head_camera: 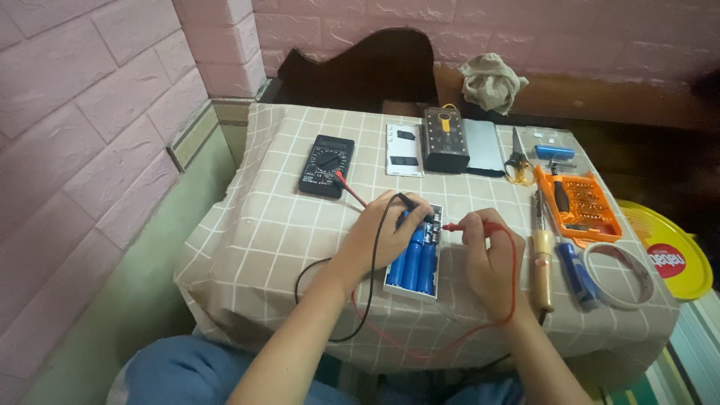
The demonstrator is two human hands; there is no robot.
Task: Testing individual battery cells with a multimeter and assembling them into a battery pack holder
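A white case [412,289] holding several blue cylindrical battery cells [417,261] lies on the checked tablecloth. My left hand [381,232] rests on the case's left side and pinches a black test probe [411,201] whose tip touches the case's far end. My right hand [487,259] pinches a red test probe [459,226] pointing left at the same end. Black and red leads run back to a black multimeter [327,166] at the far left.
A black box with a yellow tag [445,140], a white panel [404,149] and a grey slab [484,148] lie at the back. On the right are scissors [516,158], an orange screwdriver bit set [579,203], a wooden-handled soldering iron [541,259], a blue-handled tool [577,271], a tape roll [619,275] and a yellow tray [670,251].
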